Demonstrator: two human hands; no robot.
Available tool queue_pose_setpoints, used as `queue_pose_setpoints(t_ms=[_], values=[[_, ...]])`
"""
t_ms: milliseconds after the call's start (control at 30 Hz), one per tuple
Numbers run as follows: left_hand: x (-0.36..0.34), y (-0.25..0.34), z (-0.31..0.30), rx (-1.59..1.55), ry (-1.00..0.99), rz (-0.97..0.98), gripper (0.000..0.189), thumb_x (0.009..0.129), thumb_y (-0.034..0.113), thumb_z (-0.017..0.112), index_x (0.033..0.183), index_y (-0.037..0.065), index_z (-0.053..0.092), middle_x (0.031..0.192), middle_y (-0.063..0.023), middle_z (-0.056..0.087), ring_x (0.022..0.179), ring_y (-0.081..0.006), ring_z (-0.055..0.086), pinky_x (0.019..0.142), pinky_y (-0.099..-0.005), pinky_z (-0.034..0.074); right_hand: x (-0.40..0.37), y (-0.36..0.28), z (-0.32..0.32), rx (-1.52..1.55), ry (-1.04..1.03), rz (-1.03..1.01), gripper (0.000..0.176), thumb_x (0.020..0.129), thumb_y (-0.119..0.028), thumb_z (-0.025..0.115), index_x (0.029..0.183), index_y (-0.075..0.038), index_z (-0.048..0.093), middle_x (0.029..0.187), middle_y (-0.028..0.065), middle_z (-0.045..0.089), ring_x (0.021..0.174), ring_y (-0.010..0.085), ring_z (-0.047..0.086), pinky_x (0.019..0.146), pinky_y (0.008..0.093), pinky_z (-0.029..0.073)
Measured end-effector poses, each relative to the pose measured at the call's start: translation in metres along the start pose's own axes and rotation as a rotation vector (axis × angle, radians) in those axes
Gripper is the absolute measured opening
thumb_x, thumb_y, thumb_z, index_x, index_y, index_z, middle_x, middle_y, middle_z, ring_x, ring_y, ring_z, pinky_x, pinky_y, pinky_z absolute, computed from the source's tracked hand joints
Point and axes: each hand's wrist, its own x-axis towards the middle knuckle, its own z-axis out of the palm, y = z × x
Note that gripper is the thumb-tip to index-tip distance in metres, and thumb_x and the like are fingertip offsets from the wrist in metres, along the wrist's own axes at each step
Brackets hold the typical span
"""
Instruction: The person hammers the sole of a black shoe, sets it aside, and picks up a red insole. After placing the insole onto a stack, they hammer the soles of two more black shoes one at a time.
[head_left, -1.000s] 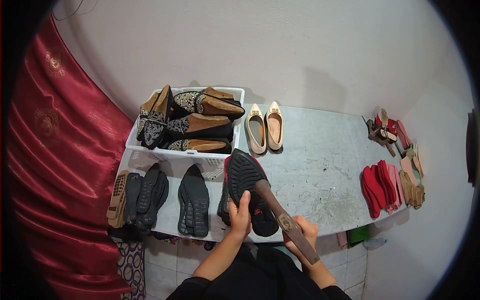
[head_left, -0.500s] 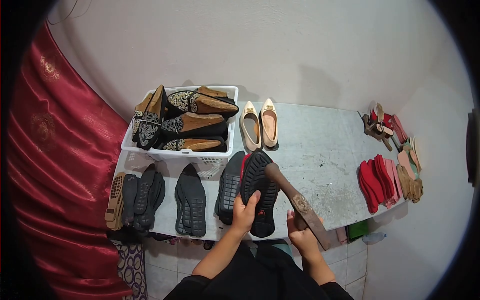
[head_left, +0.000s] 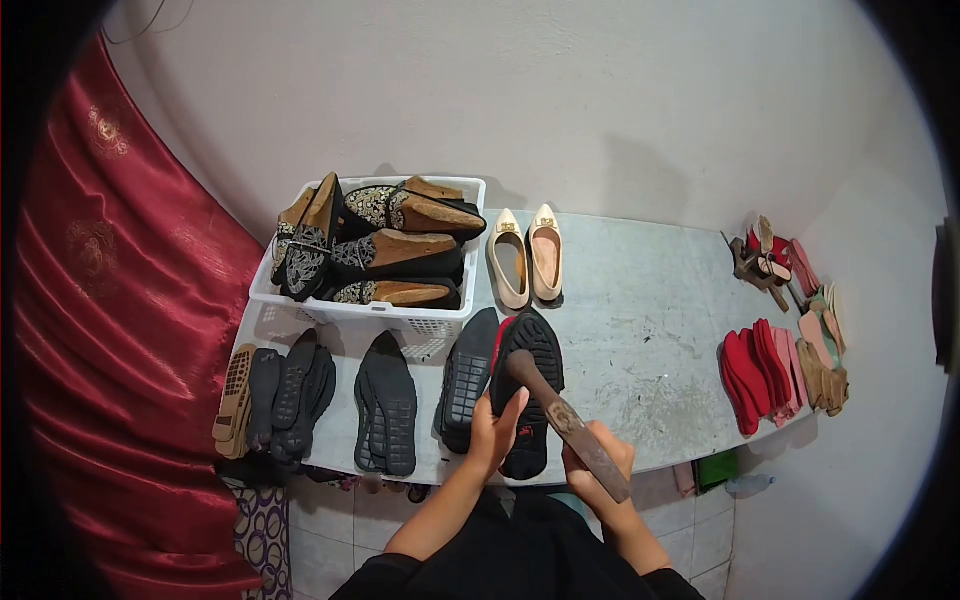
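Fingers wrapped round its side, my left hand [head_left: 493, 425] holds a black-soled shoe [head_left: 528, 460] with its ribbed tread facing up. A strip of red shows along the shoe's left edge. My right hand [head_left: 605, 455] grips a hammer [head_left: 572, 425], whose long rusty head points up and left. The rounded end of that head overlaps the tread near the middle of the sole. Most of the handle is hidden behind the head and my fingers. Just left of the shoe lie dark soles [head_left: 466, 375] on the table.
A white basket [head_left: 385, 312] full of black shoes on wooden lasts stands at the back left. Cream flats [head_left: 546, 255] sit beside it. More black soles [head_left: 386, 405] and tan soles [head_left: 235, 400] line the front left. Red insoles [head_left: 742, 385] and tools [head_left: 755, 262] lie at the right.
The hammer's head has come down and left, from beside the shoe's upper right edge onto its tread. My right hand has moved with it; my left hand keeps its hold.
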Motion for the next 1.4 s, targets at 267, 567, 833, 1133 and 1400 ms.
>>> queue_pose_setpoints(t_ms=[267, 567, 833, 1133, 1400], values=[[0.000, 0.008, -0.002, 0.172, -0.056, 0.057, 0.026, 0.085, 0.019, 0.057, 0.099, -0.002, 0.057, 0.090, -0.0031, 0.060, 0.080, -0.0091, 0.052, 0.074, -0.0232, 0.042, -0.003, 0.001, -0.002, -0.031, -0.062, 0.035, 0.017, 0.064, -0.007, 0.064, 0.081, -0.006, 0.059, 0.061, 0.0112, 0.057, 0.054, 0.0247, 0.060, 0.051, 0.0285, 0.044], [0.002, 0.001, -0.005, 0.097, -0.122, -0.005, 0.029, 0.085, 0.018, 0.059, 0.104, -0.004, 0.057, 0.097, -0.0071, 0.062, 0.086, -0.0103, 0.056, 0.077, -0.0248, 0.044, 0.007, 0.025, 0.012, 0.008, 0.111, 0.058, 0.016, 0.065, 0.000, 0.062, 0.081, -0.004, 0.059, 0.061, 0.0130, 0.056, 0.054, 0.0231, 0.060, 0.051, 0.0287, 0.044], [0.003, -0.003, -0.002, 0.106, -0.077, 0.037, 0.028, 0.086, 0.017, 0.058, 0.103, -0.005, 0.056, 0.092, -0.0062, 0.063, 0.082, -0.0104, 0.057, 0.075, -0.0248, 0.045, 0.008, 0.028, 0.013, 0.136, 0.111, 0.185, 0.017, 0.078, -0.006, 0.066, 0.090, 0.003, 0.059, 0.080, 0.0050, 0.061, 0.072, 0.0115, 0.057, 0.063, 0.0261, 0.046], [0.005, -0.002, 0.001, 0.183, -0.002, 0.001, 0.025, 0.084, 0.022, 0.060, 0.092, -0.002, 0.058, 0.078, -0.0004, 0.058, 0.071, -0.0064, 0.049, 0.064, -0.0223, 0.041, 0.014, 0.010, 0.015, 0.052, 0.092, -0.031, 0.014, 0.071, -0.006, 0.066, 0.083, -0.006, 0.060, 0.062, 0.0111, 0.057, 0.054, 0.0265, 0.060, 0.050, 0.0296, 0.045], [0.011, -0.005, -0.003, 0.134, 0.067, 0.136, 0.018, 0.085, 0.015, 0.055, 0.089, -0.002, 0.057, 0.077, -0.0017, 0.058, 0.070, -0.0094, 0.052, 0.066, -0.0252, 0.043, 0.013, 0.012, 0.007, 0.024, -0.164, 0.011, 0.012, 0.070, -0.005, 0.065, 0.081, -0.003, 0.061, 0.067, 0.0137, 0.060, 0.057, 0.0240, 0.062, 0.051, 0.0283, 0.045]])
